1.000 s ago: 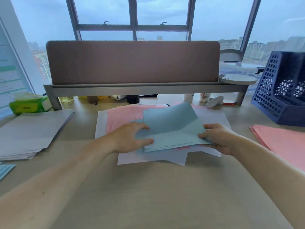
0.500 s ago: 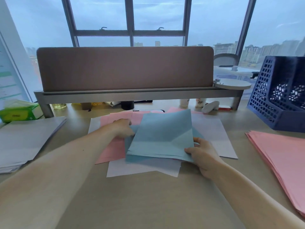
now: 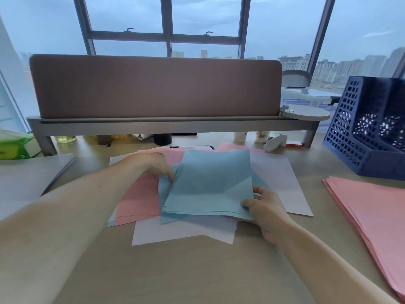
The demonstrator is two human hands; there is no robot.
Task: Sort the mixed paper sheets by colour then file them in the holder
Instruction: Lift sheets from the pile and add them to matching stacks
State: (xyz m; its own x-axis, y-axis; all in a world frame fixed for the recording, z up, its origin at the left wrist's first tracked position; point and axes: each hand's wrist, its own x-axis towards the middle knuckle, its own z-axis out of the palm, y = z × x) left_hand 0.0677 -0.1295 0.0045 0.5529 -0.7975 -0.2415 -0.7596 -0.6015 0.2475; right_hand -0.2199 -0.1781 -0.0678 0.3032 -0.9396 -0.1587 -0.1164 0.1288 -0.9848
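Right fingers (image 3: pixel 258 190): thumb lies on top of the near right corner of the blue sheets (image 3: pixel 210 185), other fingers curl round the right edge, so a pinch on that corner. Right hand (image 3: pixel 266 213) sits low, wrist toward the camera.

Left fingertips (image 3: pixel 169 175): bent down, close together, touching the left edge of the blue sheets. Cannot tell if they pinch the paper or just press it. Left hand (image 3: pixel 153 164) is knuckles up, forearm coming in from lower left.

The blue sheets are a small, roughly squared bundle, far edge lifted a bit, lying on top of the mixed pile mid-desk. One more blue sheet sticks out beneath at the near left. Loose pink sheets (image 3: pixel 138 200) fan out left and behind the bundle. White sheets (image 3: pixel 182 232) lie at the bottom, poking out near and right.

Sorted pink stack (image 3: pixel 372 207) is on the right of the desk (image 3: pixel 175 270), well apart from the pile. White stack (image 3: pixel 28 178) is on the left. The dark blue lattice holder (image 3: pixel 359 137) stands at far right behind the pink stack; no paper visible in it.

Brown divider panel (image 3: pixel 153 86) on a grey shelf runs across the back. Green tissue pack (image 3: pixel 15 145) is far left.
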